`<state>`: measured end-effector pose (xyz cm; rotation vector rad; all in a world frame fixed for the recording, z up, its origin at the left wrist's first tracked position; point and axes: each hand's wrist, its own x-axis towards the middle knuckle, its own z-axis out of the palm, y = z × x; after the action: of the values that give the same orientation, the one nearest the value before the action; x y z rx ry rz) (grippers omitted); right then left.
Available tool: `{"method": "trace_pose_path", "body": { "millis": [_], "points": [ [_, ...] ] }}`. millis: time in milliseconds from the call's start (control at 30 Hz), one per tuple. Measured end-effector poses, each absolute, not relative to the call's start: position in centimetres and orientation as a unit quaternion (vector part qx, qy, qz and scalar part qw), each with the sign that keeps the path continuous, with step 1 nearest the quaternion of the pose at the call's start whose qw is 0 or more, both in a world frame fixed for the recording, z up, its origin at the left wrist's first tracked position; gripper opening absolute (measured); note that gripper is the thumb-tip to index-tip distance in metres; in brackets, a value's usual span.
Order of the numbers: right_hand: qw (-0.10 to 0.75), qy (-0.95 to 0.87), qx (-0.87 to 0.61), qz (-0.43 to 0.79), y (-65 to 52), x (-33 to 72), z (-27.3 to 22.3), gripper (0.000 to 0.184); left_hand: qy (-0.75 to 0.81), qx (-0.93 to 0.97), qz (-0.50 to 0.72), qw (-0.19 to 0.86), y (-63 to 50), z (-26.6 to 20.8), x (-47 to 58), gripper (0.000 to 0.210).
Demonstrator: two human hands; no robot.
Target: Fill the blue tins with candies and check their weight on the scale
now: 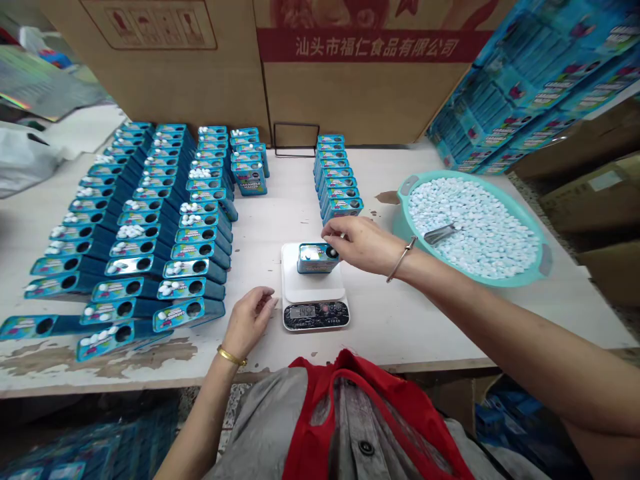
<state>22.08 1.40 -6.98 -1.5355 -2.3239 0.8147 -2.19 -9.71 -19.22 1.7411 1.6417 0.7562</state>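
On the white kitchen scale, with digits lit on its display, stands a blue candy tin with a round hole in its top. My right hand reaches over the tin's right end, fingers closed in a pinch by the hole. A white bit shows at the hole; whatever the fingertips hold is hidden. My left hand rests on the table just left of the scale, fingers loosely curled and apart, holding nothing.
Rows of blue tins with white candies on many tops fill the left side. A shorter row of tins stands behind the scale. At right, a turquoise basin holds white candies and a metal scoop. Cardboard boxes wall the back.
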Motion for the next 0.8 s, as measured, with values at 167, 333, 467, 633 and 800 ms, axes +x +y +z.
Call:
{"method": "trace_pose_path", "body": {
  "millis": [167,333,467,633,800],
  "points": [
    [0.145,-0.784,-0.517,0.311,1.7,22.1,-7.5,0.015,0.625,0.659,0.282,0.310,-9.7,-19.7,-2.3,0.024],
    [0.143,-0.781,-0.520,0.314,1.9,22.1,-7.2,0.020,0.631,0.657,0.271,0.311,-9.9,-19.9,-2.6,0.023],
    [0.151,-0.779,-0.517,0.321,1.7,22.2,-7.2,0.025,0.632,0.655,0.272,0.313,-10.1,-20.0,-2.6,0.022],
    [0.240,-0.747,-0.511,0.352,1.2,22.1,-7.6,0.016,0.627,0.660,0.274,0.311,-10.1,-20.1,-2.5,0.021],
    [0.358,-0.678,-0.553,0.327,0.5,27.0,-6.2,0.018,0.624,0.662,0.286,0.300,-10.6,-20.2,-2.8,0.021]
  ]
}}
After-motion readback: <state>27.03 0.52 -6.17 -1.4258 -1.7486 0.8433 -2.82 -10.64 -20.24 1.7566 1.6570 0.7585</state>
